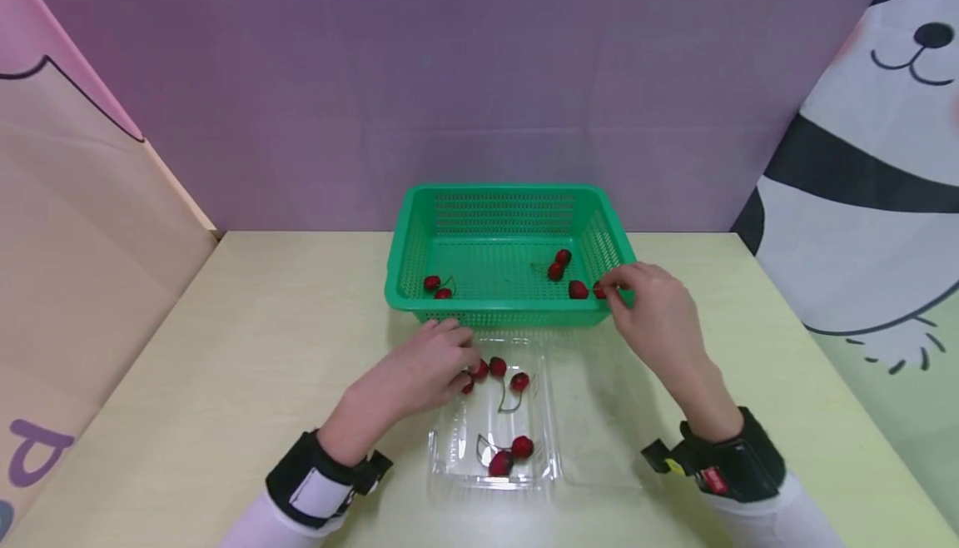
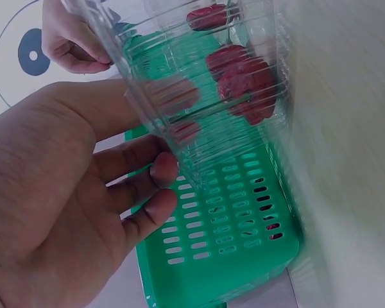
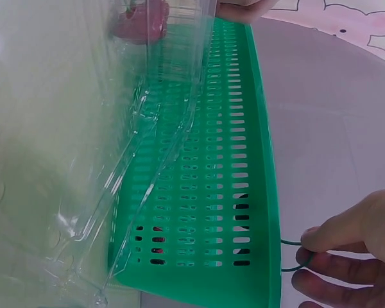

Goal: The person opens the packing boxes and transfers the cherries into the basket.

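Note:
My right hand [image 1: 659, 315] pinches thin green cherry stems [image 3: 294, 269] between thumb and fingertips over the right front corner of the green basket [image 1: 509, 316]. Two red cherries [image 1: 578, 290] lie just below those fingertips, inside the basket. The left hand [image 1: 419, 369] reaches over the left wall of a clear plastic box [image 1: 468, 448], its fingertips at the cherries in the far part. In the left wrist view, thumb and forefinger show through the box wall with a gap between them, and a cherry stem [image 2: 208, 110] runs into that gap from a cherry [image 2: 250, 93].
Inside the basket are one pair of cherries [image 1: 559, 266] at right and another [image 1: 437, 286] at left. Two more cherries [image 1: 513, 456] lie in the box's near end. The box's transparent lid [image 1: 599, 440] spreads to the right on the pale table [image 1: 285, 306]. A purple backdrop [image 1: 479, 73] stands behind.

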{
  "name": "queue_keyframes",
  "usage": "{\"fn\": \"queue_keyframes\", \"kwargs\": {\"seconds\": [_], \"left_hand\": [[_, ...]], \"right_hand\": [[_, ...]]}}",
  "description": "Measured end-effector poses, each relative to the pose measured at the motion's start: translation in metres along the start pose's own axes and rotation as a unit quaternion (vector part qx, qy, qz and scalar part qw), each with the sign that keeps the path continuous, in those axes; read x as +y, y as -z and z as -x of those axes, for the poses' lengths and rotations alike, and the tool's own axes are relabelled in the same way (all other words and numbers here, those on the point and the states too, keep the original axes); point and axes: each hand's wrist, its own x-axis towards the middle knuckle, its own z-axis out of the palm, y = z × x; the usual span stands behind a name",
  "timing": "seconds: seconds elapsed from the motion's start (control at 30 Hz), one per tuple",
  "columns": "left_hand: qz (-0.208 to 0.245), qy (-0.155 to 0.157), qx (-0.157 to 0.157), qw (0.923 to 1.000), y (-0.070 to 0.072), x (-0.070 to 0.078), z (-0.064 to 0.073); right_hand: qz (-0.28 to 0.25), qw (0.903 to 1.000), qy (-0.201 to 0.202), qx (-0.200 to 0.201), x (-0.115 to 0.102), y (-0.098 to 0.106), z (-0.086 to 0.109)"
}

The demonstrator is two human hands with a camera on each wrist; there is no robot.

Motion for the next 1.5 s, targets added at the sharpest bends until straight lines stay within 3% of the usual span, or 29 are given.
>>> {"fn": "queue_keyframes", "kwargs": {"seconds": [0.53, 0.87, 1.23, 1.5], "left_hand": [[-0.022, 0.041, -0.022, 0.9987, 0.0023, 0.0020, 0.0014], [-0.014, 0.047, -0.031, 0.9983, 0.0046, 0.0023, 0.0017], [0.001, 0.036, -0.021, 0.9991, 0.0055, 0.0030, 0.0020], [0.013, 0.015, 0.018, 0.9997, 0.0051, 0.0019, 0.0007]], "right_hand": [[0.026, 0.9974, -0.035, -0.057, -0.0021, 0.0035, -0.0011], [0.027, 0.9971, -0.042, -0.057, -0.0033, 0.0043, -0.0004], [0.027, 0.9975, -0.035, -0.056, -0.0043, 0.0048, -0.0003], [0.025, 0.9968, -0.037, -0.066, -0.0056, 0.0060, -0.0001]]}}
